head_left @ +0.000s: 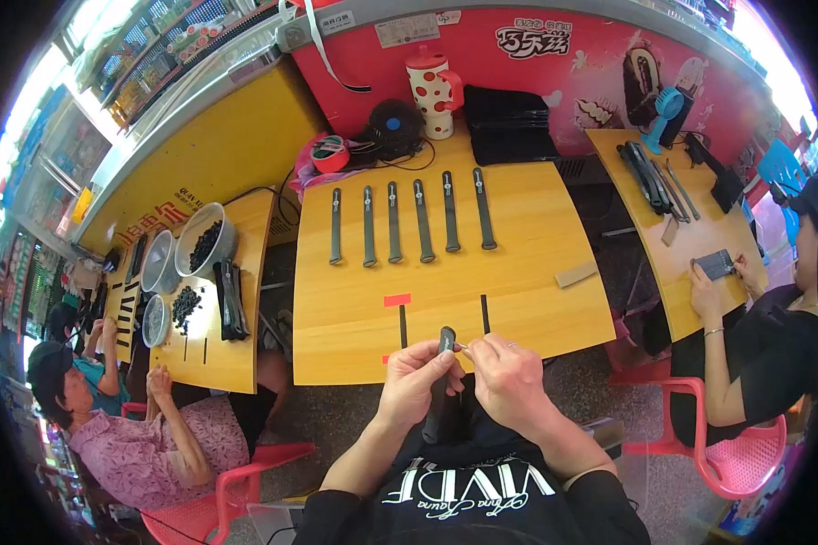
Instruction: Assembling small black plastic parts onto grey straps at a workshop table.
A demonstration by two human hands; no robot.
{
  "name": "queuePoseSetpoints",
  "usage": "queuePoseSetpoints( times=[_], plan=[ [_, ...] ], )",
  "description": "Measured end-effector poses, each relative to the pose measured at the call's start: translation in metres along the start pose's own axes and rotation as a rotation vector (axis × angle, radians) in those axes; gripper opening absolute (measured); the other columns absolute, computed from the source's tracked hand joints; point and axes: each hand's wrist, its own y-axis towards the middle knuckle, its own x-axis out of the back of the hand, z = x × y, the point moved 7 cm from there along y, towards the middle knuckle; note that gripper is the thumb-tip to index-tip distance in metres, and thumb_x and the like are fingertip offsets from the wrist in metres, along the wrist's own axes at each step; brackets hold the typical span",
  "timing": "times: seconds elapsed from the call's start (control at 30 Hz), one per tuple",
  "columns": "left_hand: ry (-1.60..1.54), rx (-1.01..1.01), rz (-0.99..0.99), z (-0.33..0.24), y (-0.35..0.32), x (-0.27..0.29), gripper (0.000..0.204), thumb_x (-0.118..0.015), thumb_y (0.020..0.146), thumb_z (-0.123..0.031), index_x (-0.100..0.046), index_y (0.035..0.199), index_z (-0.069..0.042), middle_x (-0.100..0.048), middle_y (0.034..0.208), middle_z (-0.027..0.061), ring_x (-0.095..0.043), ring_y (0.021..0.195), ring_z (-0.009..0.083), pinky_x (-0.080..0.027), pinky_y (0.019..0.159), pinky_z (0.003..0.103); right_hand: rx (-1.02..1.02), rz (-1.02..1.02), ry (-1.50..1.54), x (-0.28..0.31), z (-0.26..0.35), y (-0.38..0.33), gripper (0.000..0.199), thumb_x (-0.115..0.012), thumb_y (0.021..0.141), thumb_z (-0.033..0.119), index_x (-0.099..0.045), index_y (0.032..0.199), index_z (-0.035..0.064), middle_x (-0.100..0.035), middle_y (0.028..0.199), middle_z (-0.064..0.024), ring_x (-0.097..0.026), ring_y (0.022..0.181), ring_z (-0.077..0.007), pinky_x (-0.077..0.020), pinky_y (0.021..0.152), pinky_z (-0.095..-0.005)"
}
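Observation:
My left hand [420, 371] pinches a dark strap with a rounded end [446, 339], just past the table's near edge. The strap's long part hangs below my fingers toward my lap. Close against it, my right hand [505, 374] is closed, its thumb and forefinger on a thin, small piece at the strap's side. What that piece is, I cannot make out. Beyond my hands, several similar dark straps [394, 222] lie side by side on the yellow table [336, 318]. Two narrow black strips [484, 314] and a red tape piece [397, 300] are nearer to me.
A brown strip [576, 274] lies at the table's right. At the back stand a spotted tumbler [433, 95], a stack of black sheets [509, 127] and a red tape roll [330, 154]. People sit at side tables; the left one holds plastic tubs [160, 262].

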Motion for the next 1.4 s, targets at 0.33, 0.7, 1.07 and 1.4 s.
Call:
queuePoseSetpoints(
  times=[0.33, 0.7, 1.07, 1.4],
  plan=[
    [0.090, -0.072, 0.006, -0.005, -0.002, 0.001, 0.012, -0.064, 0.092, -0.010, -0.068, 0.099, -0.001, -0.061, 0.070, -0.0001, -0.047, 0.053, 0.0024, -0.033, 0.044, 0.016, 0.065, -0.059, -0.029, 0.000, 0.004, -0.005, 0.021, -0.063, 0.066, 0.000, -0.058, 0.086, 0.0035, -0.054, 0.072, -0.0087, -0.060, 0.064, -0.0260, -0.0470, 0.053, -0.0351],
    [0.344, -0.145, 0.008, -0.006, -0.001, 0.003, 0.008, -0.065, 0.092, -0.011, -0.068, 0.092, -0.004, -0.057, 0.066, -0.0042, -0.044, 0.052, 0.0000, -0.029, 0.045, 0.016, 0.200, 0.010, -0.329, -0.005, 0.006, -0.004, 0.018, -0.060, 0.068, 0.002, -0.059, 0.086, 0.0041, -0.050, 0.071, -0.0073, -0.058, 0.062, -0.0233, -0.0450, 0.050, -0.0320],
    [0.569, -0.109, 0.041, -0.015, 0.006, 0.002, 0.010, -0.061, 0.093, -0.009, -0.067, 0.091, -0.001, -0.055, 0.065, -0.0038, -0.045, 0.055, 0.0024, -0.035, 0.049, 0.019, -0.224, 0.199, 0.645, -0.038, -0.049, -0.008, 0.002, -0.059, 0.083, 0.003, -0.061, 0.084, 0.0023, -0.053, 0.063, -0.0037, -0.051, 0.052, -0.0133, -0.0402, 0.047, -0.0283],
    [0.612, -0.142, 0.182, -0.007, 0.005, 0.000, 0.016, -0.058, 0.096, -0.011, -0.065, 0.086, 0.000, -0.047, 0.062, -0.0051, -0.040, 0.057, 0.0030, -0.033, 0.050, 0.021, -0.076, 0.160, 0.512, -0.025, -0.035, -0.012, 0.009, -0.059, 0.081, -0.001, -0.059, 0.089, 0.0025, -0.055, 0.066, -0.0058, -0.056, 0.057, -0.0160, -0.0427, 0.050, -0.0290]
  ],
)
